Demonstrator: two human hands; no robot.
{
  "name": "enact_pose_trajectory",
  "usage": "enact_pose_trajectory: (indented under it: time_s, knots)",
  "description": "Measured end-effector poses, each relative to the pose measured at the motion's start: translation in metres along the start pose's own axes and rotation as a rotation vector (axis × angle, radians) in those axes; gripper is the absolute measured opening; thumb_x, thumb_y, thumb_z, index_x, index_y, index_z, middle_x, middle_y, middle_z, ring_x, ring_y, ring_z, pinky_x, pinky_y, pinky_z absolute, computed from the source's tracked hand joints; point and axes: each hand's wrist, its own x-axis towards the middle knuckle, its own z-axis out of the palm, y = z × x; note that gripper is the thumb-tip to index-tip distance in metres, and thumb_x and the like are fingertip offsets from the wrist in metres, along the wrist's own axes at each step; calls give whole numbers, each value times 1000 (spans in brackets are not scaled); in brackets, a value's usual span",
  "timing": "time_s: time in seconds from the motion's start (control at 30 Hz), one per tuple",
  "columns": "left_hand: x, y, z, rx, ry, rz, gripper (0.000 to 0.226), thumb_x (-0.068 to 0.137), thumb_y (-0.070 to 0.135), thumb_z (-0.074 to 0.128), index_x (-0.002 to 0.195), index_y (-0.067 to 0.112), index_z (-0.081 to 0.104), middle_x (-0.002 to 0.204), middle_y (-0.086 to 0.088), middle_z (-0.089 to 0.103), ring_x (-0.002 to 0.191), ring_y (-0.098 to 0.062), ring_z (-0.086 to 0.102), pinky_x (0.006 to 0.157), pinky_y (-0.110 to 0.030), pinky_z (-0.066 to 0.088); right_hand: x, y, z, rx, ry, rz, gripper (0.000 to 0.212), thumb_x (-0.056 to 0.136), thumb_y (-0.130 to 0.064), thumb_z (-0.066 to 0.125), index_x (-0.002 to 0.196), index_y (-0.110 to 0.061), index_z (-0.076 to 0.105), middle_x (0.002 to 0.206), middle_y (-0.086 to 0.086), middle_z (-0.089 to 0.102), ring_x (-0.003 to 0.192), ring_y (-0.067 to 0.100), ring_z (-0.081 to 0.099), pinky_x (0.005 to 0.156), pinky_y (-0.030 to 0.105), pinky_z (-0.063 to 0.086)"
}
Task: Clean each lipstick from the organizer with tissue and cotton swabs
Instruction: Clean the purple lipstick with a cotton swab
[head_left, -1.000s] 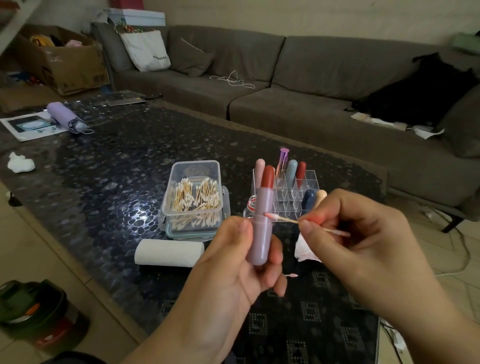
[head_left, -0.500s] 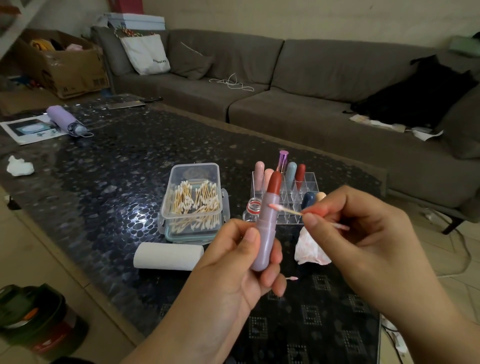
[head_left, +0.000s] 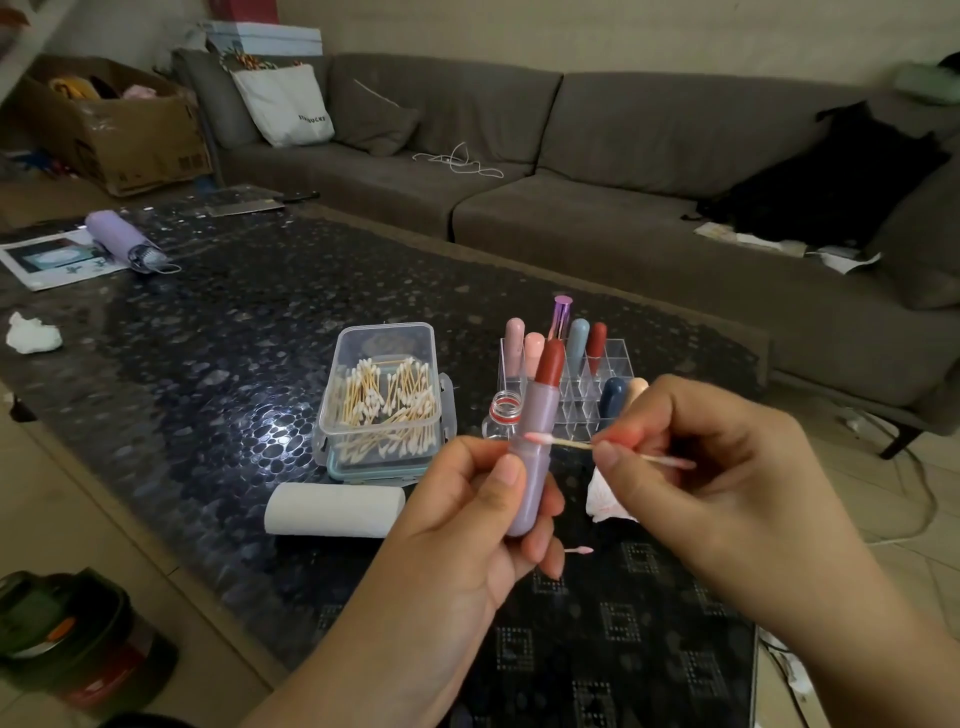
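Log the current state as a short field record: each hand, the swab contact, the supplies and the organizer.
left hand: left hand holds the lilac lipstick upright, red bullet exposed
right hand: right hand pinches a cotton swab
swab contact: pink-stained tip against the lilac tube, below the bullet
supplies: open swab box; tissue roll lying in front of it
organizer: clear organizer behind the hands, several lipsticks standing in it
used items: one swab on the table, stained tissue beside the right hand

Cotton swab against held lipstick
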Motion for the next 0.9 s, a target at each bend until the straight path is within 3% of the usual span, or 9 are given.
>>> enact_pose_trajectory:
  time_s: [0.13, 0.33, 0.43, 0.5, 0.7, 0.9]
  knots:
    - [0, 1, 1, 12, 1, -7, 20, 75, 19, 53, 86, 3, 54, 65, -8, 59, 49, -13, 46, 49, -25, 45, 2, 2, -1, -38, 98, 8, 14, 77, -38, 61, 75, -24, 61, 63, -2, 58, 53, 5, 47, 53, 11, 39]
    - [0, -1, 1, 56, 58, 27, 18, 72, 21, 57, 82, 6, 58, 64, -6, 59, 50, -13, 47, 50, -23, 45, -1, -1, 1, -42, 3, -2, 15, 75, -35, 61, 71, -20, 60, 57, 5, 52, 46, 14, 42, 47, 13, 36]
    - [0, -3, -1, 108, 71, 38, 14, 71, 24, 60, 79, 14, 66, 68, -5, 62, 53, -14, 49, 53, -23, 47, 0, 0, 0, -66, 55, -5, 13, 77, -36, 61, 73, -23, 60, 61, 0, 56, 49, 7, 45, 49, 10, 37]
    - [0, -3, -1, 125, 72, 48, 23, 71, 25, 60, 87, 10, 62, 69, -4, 62, 55, -14, 50, 54, -24, 48, 1, 1, 0, -73, 98, 6, 13, 78, -37, 60, 75, -25, 60, 64, -5, 58, 52, 3, 48, 51, 8, 37]
    - [0, -3, 0, 127, 81, 62, 27, 69, 22, 63, 90, 6, 58, 70, -4, 62, 56, -15, 52, 56, -25, 50, -1, -1, 3, -29, 5, -9, 14, 75, -33, 61, 70, -21, 60, 54, 1, 50, 45, 6, 40, 48, 11, 35]
    - [1, -1, 0, 74, 45, -19, 40, 63, 15, 70, 99, 0, 63, 66, -4, 61, 57, -13, 58, 63, -27, 55, 0, 0, 3, -50, 24, -16, 12, 76, -35, 61, 72, -24, 61, 57, 2, 54, 49, 15, 45, 50, 10, 37]
